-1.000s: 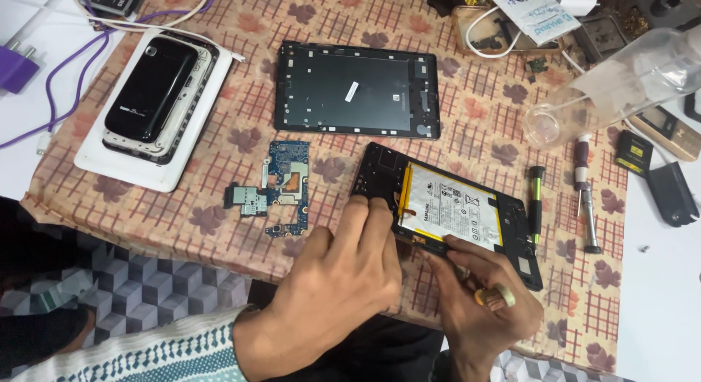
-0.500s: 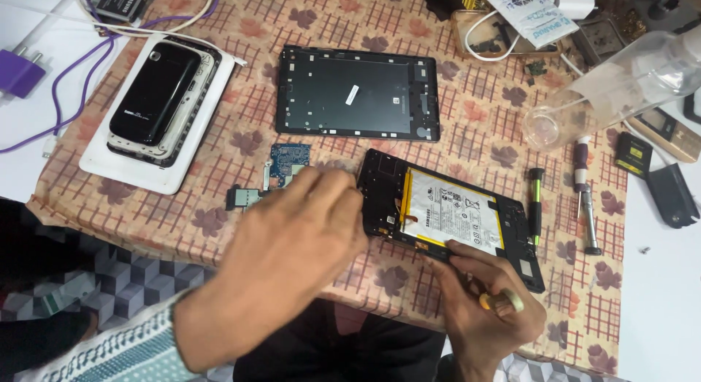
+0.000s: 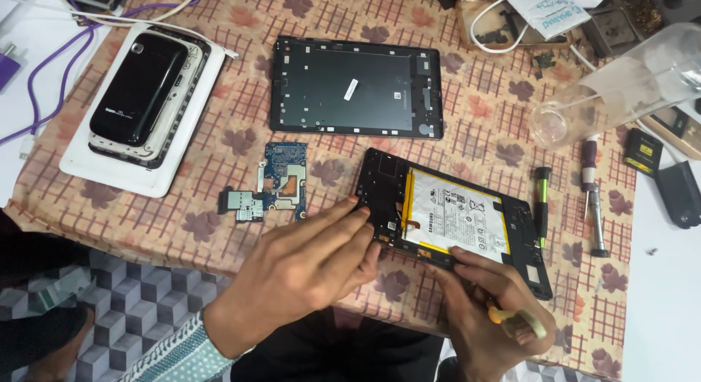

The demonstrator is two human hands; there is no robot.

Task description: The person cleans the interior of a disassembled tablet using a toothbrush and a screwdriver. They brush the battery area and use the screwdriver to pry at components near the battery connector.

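I am looking down at the table (image 3: 467, 141), which is covered with a tan leaf-patterned cloth. My left hand (image 3: 314, 261) is reaching in from the lower left, forearm angled up and to the right, palm down, with a striped cuff at the wrist. Its fingers (image 3: 343, 218) are lying stretched out and close together, their tips pressing on the near left edge of the opened tablet body (image 3: 453, 218). This grip is released and flat, holding nothing, only bracing the frame. My right hand (image 3: 485, 305) is coming up from the bottom edge, curled tightly, and its grip is clenching a small tool with a yellow handle (image 3: 515, 320). Its fingertips are touching the tablet's near edge, just below the battery (image 3: 458, 220); I cannot tell where the tool's tip is sitting.

The tablet body is lying flat and slightly tilted, right of centre, with the pale yellow-edged battery filling its middle. Beyond it, the dark back cover (image 3: 356, 86) is lying apart, inner side up. A blue circuit board (image 3: 281, 181) is resting just left of my left hand. Farther left, a black phone (image 3: 139, 86) is sitting on a white tray. Two screwdrivers (image 3: 591, 199) are lying to the right of the tablet.
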